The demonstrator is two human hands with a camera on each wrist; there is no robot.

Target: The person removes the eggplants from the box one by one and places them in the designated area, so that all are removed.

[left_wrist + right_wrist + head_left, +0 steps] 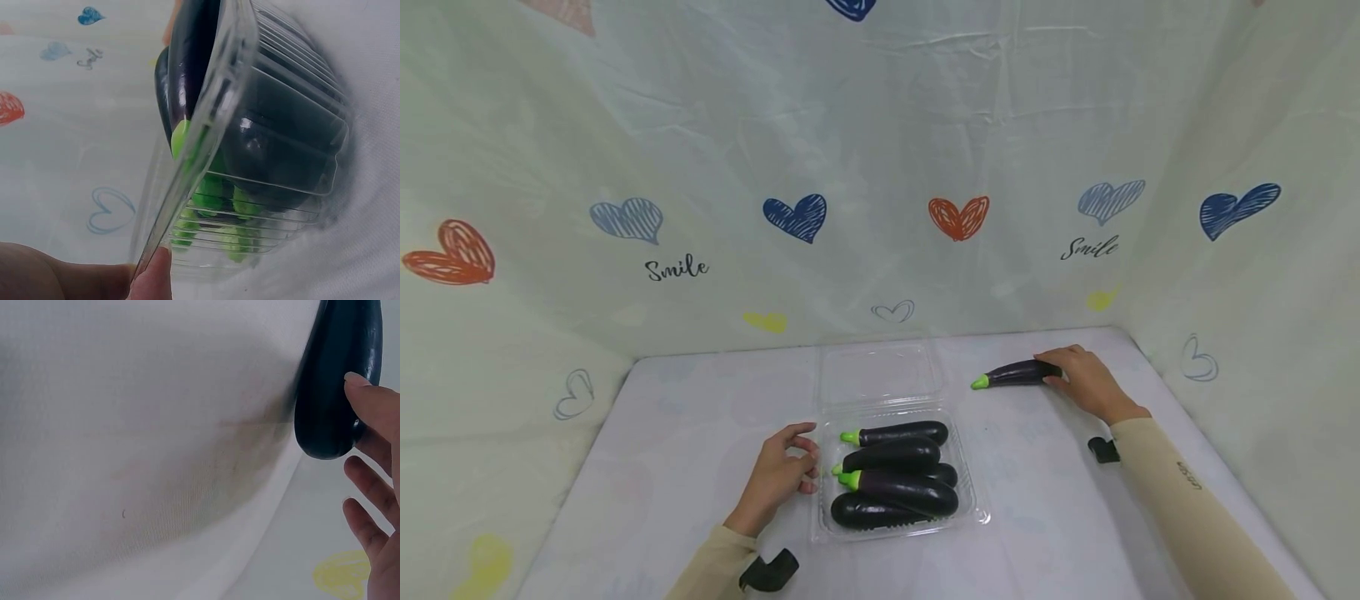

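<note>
My right hand (pixel 1086 379) grips the blunt end of a dark eggplant (pixel 1015 373) at the back right of the table. Its green stem end points left. The right wrist view shows the thumb laid across that eggplant (pixel 334 419), with two fingers off it. A clear plastic clamshell container (pixel 973 500) stands in the middle, holding several eggplants (pixel 902 492), most with green stems to the left. At the container's left side is my left hand (pixel 778 471). In the left wrist view its thumb and finger pinch the container's rim (pixel 206 125).
The container's lid (pixel 880 375) lies folded back behind it. A white cloth covers the table (pixel 700 400). Pale curtains (pixel 865 275) printed with hearts stand at the back and both sides. Black bands (pixel 771 572) hang at both wrists.
</note>
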